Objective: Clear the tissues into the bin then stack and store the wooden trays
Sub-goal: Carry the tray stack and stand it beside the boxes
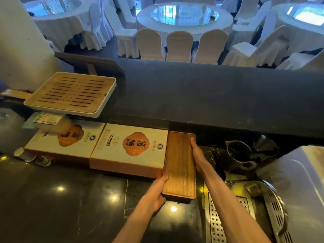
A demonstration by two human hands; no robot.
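A long narrow wooden tray point(180, 165) lies lengthwise on the dark marble counter point(70, 199), right beside an orange-and-white box. It looks like more than one tray stacked, judging by the thick dark near edge. My left hand point(156, 195) grips its near left corner. My right hand point(198, 153) holds its right long side, fingers reaching the far end. A slatted bamboo tray in a white frame point(73, 92) rests higher up at the left. No tissues or bin are visible.
Two orange-and-white gift boxes point(129, 148) point(66, 141) lie left of the tray. A raised dark ledge point(210, 95) runs behind. A perforated metal drain tray point(217, 221), a dark pitcher point(240, 153) and small cups point(33, 157) stand nearby. White-covered tables and chairs fill the hall beyond.
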